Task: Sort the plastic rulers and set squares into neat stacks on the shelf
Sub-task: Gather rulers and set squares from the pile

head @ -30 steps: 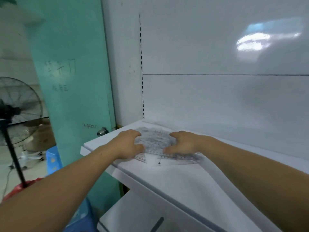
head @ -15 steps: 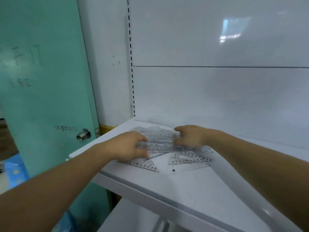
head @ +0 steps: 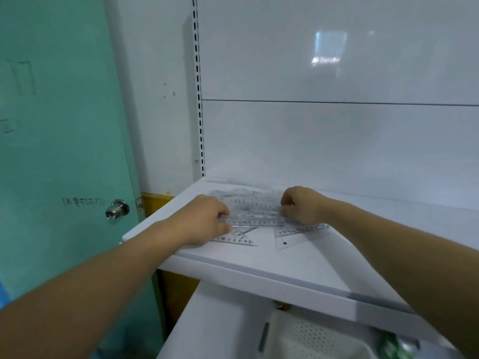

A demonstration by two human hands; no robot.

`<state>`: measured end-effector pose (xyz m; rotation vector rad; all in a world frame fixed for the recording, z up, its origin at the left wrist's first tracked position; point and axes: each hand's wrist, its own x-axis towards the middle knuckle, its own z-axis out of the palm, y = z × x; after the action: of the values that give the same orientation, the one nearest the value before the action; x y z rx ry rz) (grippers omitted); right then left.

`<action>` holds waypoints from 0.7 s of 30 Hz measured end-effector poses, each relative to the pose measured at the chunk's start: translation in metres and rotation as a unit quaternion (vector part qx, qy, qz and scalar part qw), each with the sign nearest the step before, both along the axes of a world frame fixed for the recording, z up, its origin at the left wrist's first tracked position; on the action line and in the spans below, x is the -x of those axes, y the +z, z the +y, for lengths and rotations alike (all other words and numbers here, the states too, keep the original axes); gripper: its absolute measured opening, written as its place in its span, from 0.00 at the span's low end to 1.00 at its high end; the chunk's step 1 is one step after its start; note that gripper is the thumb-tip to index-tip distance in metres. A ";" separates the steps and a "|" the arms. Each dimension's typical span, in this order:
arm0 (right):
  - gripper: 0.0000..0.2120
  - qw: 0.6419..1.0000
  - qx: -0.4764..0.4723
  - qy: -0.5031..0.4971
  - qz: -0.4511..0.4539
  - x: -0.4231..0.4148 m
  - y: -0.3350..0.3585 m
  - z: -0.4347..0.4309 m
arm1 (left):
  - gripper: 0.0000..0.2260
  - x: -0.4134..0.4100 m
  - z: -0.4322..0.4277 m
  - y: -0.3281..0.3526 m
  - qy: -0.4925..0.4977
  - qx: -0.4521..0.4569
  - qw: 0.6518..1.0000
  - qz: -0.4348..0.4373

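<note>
A bundle of clear plastic straight rulers lies across the white shelf, held at both ends. My left hand grips its left end and my right hand grips its right end, fingers curled round the rulers. Under and in front of them lie clear set squares: one by my left hand, another with a dark dot below my right hand. More clear pieces lie behind the bundle, blurred together.
The shelf's white back panel rises right behind the rulers, with a slotted upright at its left. A teal door with a metal knob stands to the left. Below the shelf sits a white perforated basket.
Both hands have gathered the straight rulers into one bundle and shifted apart to its ends. The set squares in front are now uncovered. The view has swung right and closer.
</note>
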<state>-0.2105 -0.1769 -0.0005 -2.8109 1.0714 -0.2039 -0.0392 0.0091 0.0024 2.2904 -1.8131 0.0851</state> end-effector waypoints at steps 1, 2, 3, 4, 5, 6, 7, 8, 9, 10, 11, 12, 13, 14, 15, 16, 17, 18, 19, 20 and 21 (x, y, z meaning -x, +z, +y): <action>0.17 1.000 0.001 0.000 -0.002 0.000 -0.001 0.001 | 0.18 -0.002 0.002 0.000 0.005 0.004 1.000 0.011; 0.18 1.000 0.001 0.001 0.000 0.001 -0.001 0.002 | 0.17 -0.004 0.004 0.000 0.012 0.008 1.000 0.025; 0.20 1.000 0.001 0.003 0.004 0.001 -0.001 0.002 | 0.16 -0.006 0.007 0.001 0.019 0.010 0.999 0.036; 0.20 1.000 0.002 0.005 0.010 0.000 -0.001 0.002 | 0.16 -0.008 0.008 0.001 0.025 0.009 0.999 0.045; 0.19 1.000 0.006 0.007 0.013 0.000 -0.001 0.002 | 0.17 -0.010 0.010 0.002 0.028 0.003 0.998 0.052; 0.18 1.000 0.007 0.004 0.015 0.000 0.000 0.003 | 0.18 -0.011 0.011 0.002 0.030 -0.005 0.998 0.058; 0.17 1.000 0.008 0.002 0.014 -0.001 0.001 0.004 | 0.19 -0.012 0.013 0.003 0.031 -0.015 0.998 0.061; 0.17 1.000 0.004 -0.002 0.011 -0.002 0.002 0.004 | 0.19 -0.014 0.014 0.004 0.030 -0.023 0.997 0.063; 0.16 1.000 0.000 -0.006 0.008 -0.003 0.003 0.004 | 0.17 -0.015 0.015 0.005 0.029 -0.029 0.997 0.065; 0.17 1.000 -0.006 -0.011 0.007 -0.003 0.004 0.004 | 0.14 -0.017 0.015 0.005 0.028 -0.031 0.997 0.069; 0.17 1.000 -0.009 -0.014 0.006 -0.004 0.006 0.004 | 0.11 -0.018 0.016 0.006 0.031 -0.031 0.996 0.076; 0.18 1.000 -0.013 -0.016 0.006 -0.004 0.006 0.004 | 0.09 -0.019 0.016 0.006 0.038 -0.030 0.995 0.084; 0.20 1.000 -0.017 -0.018 0.002 -0.004 0.007 0.004 | 0.09 -0.020 0.016 0.007 0.045 -0.032 0.995 0.089; 0.22 1.000 -0.021 -0.020 -0.002 -0.004 0.007 0.004 | 0.10 -0.020 0.015 0.007 0.048 -0.034 0.994 0.090; 0.23 0.999 -0.023 -0.021 -0.007 -0.005 0.006 0.004 | 0.11 -0.021 0.015 0.007 0.050 -0.039 0.994 0.089; 0.24 1.000 -0.020 -0.021 -0.011 -0.005 0.007 0.005 | 0.12 -0.022 0.015 0.007 0.048 -0.043 0.994 0.091; 0.22 1.000 -0.014 -0.021 -0.016 -0.006 0.007 0.005 | 0.14 -0.022 0.015 0.007 0.045 -0.045 0.993 0.095; 0.21 0.999 -0.009 -0.019 -0.025 -0.007 0.008 0.005 | 0.15 -0.022 0.016 0.008 0.043 -0.047 0.993 0.099; 0.19 0.999 -0.007 -0.017 -0.036 -0.008 0.009 0.005 | 0.16 -0.022 0.017 0.008 0.042 -0.050 0.993 0.101; 0.17 0.999 -0.008 -0.015 -0.045 -0.008 0.010 0.005 | 0.17 -0.022 0.017 0.008 0.040 -0.054 0.993 0.098; 0.15 0.999 -0.010 -0.011 -0.052 -0.009 0.012 0.006 | 0.18 -0.021 0.018 0.009 0.038 -0.058 0.993 0.093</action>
<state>-0.2014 -0.1709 0.0111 -2.7383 1.0756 -0.3348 -0.0177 0.0270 0.0109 2.3569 -1.6778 -0.2214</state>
